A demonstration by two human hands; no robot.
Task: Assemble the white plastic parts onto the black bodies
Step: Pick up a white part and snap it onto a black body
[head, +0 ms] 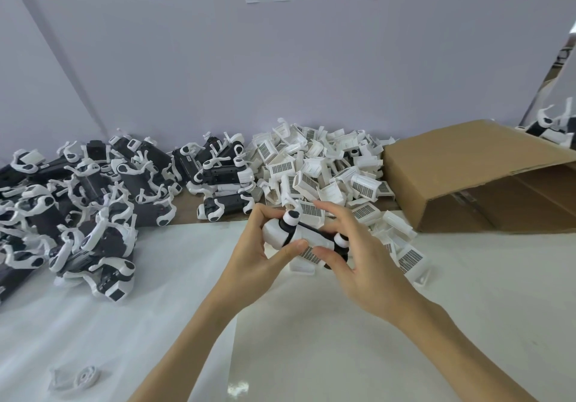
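Pressing white plastic part (pixel 311 253) onto black body (pixel 291 233) at frame centre: we are gripping it with left hand (pixel 258 245) and right hand (pixel 352 255), bracing for snap-fit.

Bright, even, diffuse daylight throughout, cool in tone. Soft, faint shadows only, under the left hand (pixel 252 255) and right hand (pixel 352 255) on the white table (pixel 452 292). Small patch of glare on the table's glossy near edge. Strong wide-angle bending at the borders: wall corner at left and cardboard box (pixel 473 180) at right leaning outward. Slight softness on the hands; far right edge blurred and brighter.
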